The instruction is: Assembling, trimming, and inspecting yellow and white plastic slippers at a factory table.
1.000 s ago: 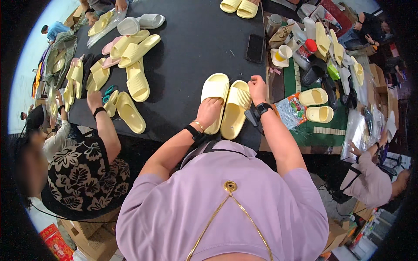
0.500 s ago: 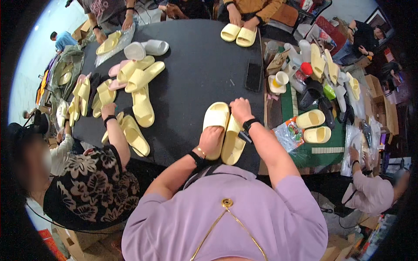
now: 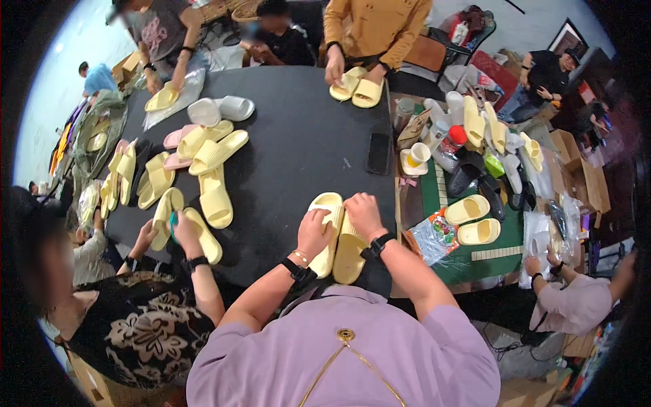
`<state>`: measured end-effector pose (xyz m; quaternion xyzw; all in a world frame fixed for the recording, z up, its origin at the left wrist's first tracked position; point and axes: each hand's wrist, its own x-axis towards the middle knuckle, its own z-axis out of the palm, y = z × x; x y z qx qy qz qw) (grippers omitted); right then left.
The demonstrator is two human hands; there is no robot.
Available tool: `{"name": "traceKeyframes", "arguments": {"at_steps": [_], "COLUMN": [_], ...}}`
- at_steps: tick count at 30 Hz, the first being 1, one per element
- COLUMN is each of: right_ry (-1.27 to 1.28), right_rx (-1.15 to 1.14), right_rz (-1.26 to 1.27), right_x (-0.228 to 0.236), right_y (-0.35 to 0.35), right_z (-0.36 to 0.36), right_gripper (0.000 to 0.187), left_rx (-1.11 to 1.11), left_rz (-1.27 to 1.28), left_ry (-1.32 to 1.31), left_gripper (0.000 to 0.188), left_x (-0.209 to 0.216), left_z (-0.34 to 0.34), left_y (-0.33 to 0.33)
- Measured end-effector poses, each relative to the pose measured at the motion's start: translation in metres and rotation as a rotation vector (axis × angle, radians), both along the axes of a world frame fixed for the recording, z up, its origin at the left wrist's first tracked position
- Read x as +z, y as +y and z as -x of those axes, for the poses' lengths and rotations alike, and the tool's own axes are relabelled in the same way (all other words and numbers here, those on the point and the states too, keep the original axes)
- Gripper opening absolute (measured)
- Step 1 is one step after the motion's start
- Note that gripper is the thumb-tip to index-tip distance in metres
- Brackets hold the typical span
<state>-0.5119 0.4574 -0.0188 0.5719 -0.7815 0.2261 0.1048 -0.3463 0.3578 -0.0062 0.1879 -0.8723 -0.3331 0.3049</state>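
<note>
Two pale yellow slide slippers lie side by side on the dark table just in front of me, toes pointing away. On the left slipper point(image 3: 327, 259), my left hand point(image 3: 314, 234) rests with curled fingers gripping the side of its strap. My right hand point(image 3: 364, 215) is closed over the front of the right slipper point(image 3: 350, 254), its fingertips at the strap's toe edge. Parts of both straps are hidden under my hands.
Yellow, pink and grey-white slippers point(image 3: 215, 203) spread over the table's left half. A black phone point(image 3: 378, 154) lies near its right edge. A green-topped side table point(image 3: 434, 261) holds cups, a red-lidded jar point(image 3: 453, 140) and more slippers. Co-workers handle slippers around the table.
My left hand has come out of the left slipper's foot opening onto its strap. My right hand stays at the right slipper's front. The view has tilted upward; the left co-worker now uses both hands.
</note>
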Motion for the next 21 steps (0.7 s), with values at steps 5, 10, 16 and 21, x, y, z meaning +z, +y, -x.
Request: {"name": "traceKeyframes", "arguments": {"at_steps": [5, 10, 16, 21], "right_ry": [-0.053, -0.121, -0.376, -0.586], "right_rx": [0.017, 0.004, -0.062, -0.240], "right_rz": [0.087, 0.145, 0.257, 0.298], "right_x": [-0.006, -0.008, -0.015, -0.013], "right_y": [0.007, 0.019, 0.026, 0.031], "right_z": [-0.015, -0.019, -0.025, -0.025], "right_gripper": [0.006, 0.010, 0.011, 0.009], "left_rx": [-0.235, -0.285, -0.214, -0.183], "left_rz": [-0.155, -0.201, -0.177, -0.281], "left_ry": [-0.208, -0.171, -0.227, -0.175], "left_gripper": [0.031, 0.024, 0.018, 0.017], "left_x": [-0.009, -0.011, -0.017, -0.017], "left_z": [0.040, 0.041, 0.038, 0.037], "left_y": [-0.012, -0.009, -0.008, -0.008]}}
